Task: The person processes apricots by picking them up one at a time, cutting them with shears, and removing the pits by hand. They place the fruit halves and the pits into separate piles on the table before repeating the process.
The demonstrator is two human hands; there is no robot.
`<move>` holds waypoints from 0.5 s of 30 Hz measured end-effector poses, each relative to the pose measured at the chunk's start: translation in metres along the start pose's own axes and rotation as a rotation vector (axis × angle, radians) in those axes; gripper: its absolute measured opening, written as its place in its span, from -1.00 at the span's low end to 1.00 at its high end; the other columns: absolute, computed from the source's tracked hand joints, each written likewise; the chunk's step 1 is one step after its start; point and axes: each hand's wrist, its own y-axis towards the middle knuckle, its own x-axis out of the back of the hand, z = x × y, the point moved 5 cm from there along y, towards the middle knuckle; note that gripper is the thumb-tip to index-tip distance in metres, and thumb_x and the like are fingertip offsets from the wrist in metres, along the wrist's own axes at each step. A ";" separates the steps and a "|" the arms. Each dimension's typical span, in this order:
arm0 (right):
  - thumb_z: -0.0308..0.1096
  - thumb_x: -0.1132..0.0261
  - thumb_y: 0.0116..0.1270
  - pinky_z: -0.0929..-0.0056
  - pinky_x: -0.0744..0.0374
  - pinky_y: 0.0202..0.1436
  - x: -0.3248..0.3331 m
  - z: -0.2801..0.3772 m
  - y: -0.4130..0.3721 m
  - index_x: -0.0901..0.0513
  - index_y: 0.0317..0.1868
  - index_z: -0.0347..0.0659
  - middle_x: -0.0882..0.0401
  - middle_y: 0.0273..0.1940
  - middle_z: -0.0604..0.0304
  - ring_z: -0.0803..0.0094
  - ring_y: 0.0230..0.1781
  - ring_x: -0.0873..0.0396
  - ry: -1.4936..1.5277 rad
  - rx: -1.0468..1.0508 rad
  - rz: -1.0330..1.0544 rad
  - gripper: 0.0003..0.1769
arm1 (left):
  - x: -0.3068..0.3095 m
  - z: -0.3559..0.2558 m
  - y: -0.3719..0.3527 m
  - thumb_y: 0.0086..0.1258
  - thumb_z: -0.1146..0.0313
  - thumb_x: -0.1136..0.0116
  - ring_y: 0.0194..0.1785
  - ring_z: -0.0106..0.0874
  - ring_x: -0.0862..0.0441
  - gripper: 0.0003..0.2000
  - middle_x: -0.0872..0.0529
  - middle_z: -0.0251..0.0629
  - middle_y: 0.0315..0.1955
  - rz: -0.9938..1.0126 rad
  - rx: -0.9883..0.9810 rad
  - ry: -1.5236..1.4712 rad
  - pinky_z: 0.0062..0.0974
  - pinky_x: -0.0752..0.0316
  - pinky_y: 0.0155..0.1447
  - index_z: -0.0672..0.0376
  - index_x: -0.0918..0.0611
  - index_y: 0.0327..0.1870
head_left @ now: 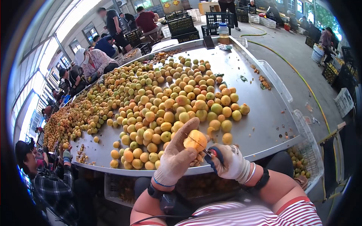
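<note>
My left hand (174,156), in a fabric glove, is closed around an apricot (195,141) with a dark line across its face. My right hand (230,162), gloved with the fingertips bare, grips a small hand tool with dark blue and red handles (215,160). The tool's metal tip touches or nearly touches the apricot's lower right side; its exact kind is partly hidden by my fingers. Just beyond both hands, loose apricots (166,126) spread over the metal table (264,120). Orange scraps lie under my hands at the table's near edge.
A jar (223,30) and a dark phone-like slab (208,42) rest at the table's far end. White crates (307,150) flank the right side, one holding fruit. A yellow-green hose (301,77) crosses the floor. A co-worker in plaid (54,188) sits close on my left.
</note>
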 end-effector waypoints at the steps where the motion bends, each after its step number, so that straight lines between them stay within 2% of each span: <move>1: -0.40 -0.31 0.43 0.15 -0.59 -0.43 0.000 0.001 0.001 -0.60 -0.05 -0.30 -0.64 -0.44 -0.04 -0.08 -0.46 -0.65 0.004 0.000 0.001 -0.82 | 0.003 -0.003 0.002 0.34 0.26 -0.45 0.20 -0.40 -0.62 -0.18 -0.62 -0.16 0.17 0.060 -0.013 0.041 -0.46 -0.59 0.20 0.31 -0.27 0.56; 4: -0.41 -0.31 0.42 0.15 -0.58 -0.44 -0.002 0.001 0.001 -0.60 -0.07 -0.30 -0.64 -0.45 -0.04 -0.07 -0.48 -0.65 0.002 -0.041 0.033 -0.83 | 0.010 -0.006 0.001 0.33 0.30 -0.46 0.16 -0.43 -0.64 -0.21 -0.64 -0.16 0.17 0.060 0.107 0.127 -0.46 -0.59 0.23 0.32 -0.30 0.53; 5: -0.41 -0.31 0.42 0.15 -0.58 -0.44 -0.003 0.000 0.001 -0.60 -0.07 -0.30 -0.64 -0.45 -0.04 -0.08 -0.48 -0.64 0.001 -0.053 0.024 -0.84 | 0.009 -0.004 0.000 0.42 0.18 -0.40 0.21 -0.46 -0.62 -0.26 -0.65 -0.15 0.19 0.054 0.039 0.141 -0.47 -0.55 0.28 0.35 -0.34 0.50; 6: -0.41 -0.30 0.42 0.15 -0.58 -0.44 -0.004 -0.001 0.001 -0.60 -0.07 -0.30 -0.63 -0.46 -0.04 -0.08 -0.49 -0.64 0.001 -0.065 0.016 -0.84 | 0.005 0.002 0.000 0.42 0.18 -0.40 0.21 -0.46 -0.62 -0.26 -0.65 -0.15 0.19 0.054 0.039 0.143 -0.47 -0.55 0.28 0.35 -0.34 0.50; 8: -0.41 -0.30 0.42 0.15 -0.58 -0.44 -0.009 -0.007 0.000 -0.60 -0.06 -0.30 -0.64 -0.45 -0.04 -0.08 -0.48 -0.64 0.016 -0.059 0.007 -0.83 | -0.003 0.013 0.001 0.41 -0.17 -0.29 0.44 -0.16 -0.49 -0.15 -0.63 0.00 0.26 0.017 0.027 -0.107 -0.13 -0.33 0.54 0.39 -0.36 0.46; 9: -0.42 -0.29 0.42 0.15 -0.58 -0.44 -0.010 -0.009 -0.001 -0.60 -0.04 -0.31 -0.64 -0.45 -0.04 -0.09 -0.48 -0.64 0.029 -0.052 0.000 -0.82 | 0.000 0.022 -0.002 0.44 -0.31 -0.13 0.46 -0.14 -0.45 -0.12 -0.58 0.04 0.32 -0.044 0.080 -0.027 -0.11 -0.31 0.55 0.38 -0.36 0.46; 13: -0.41 -0.28 0.43 0.17 -0.61 -0.41 -0.007 -0.006 -0.003 -0.60 0.02 -0.33 -0.66 -0.42 -0.05 -0.08 -0.44 -0.67 -0.022 -0.017 -0.014 -0.78 | -0.004 0.034 0.001 0.48 -0.36 0.00 0.46 -0.15 -0.44 -0.11 -0.54 0.05 0.35 -0.042 0.129 -0.231 -0.12 -0.30 0.55 0.35 -0.31 0.50; 15: -0.41 -0.27 0.43 0.18 -0.63 -0.38 -0.003 0.000 0.003 -0.59 0.02 -0.35 -0.67 -0.40 -0.06 -0.08 -0.41 -0.68 0.055 -0.061 0.005 -0.76 | 0.005 0.026 0.001 0.52 -0.15 -0.17 0.46 -0.18 -0.44 -0.22 -0.51 0.04 0.36 -0.018 0.128 0.022 -0.16 -0.31 0.54 0.30 -0.30 0.52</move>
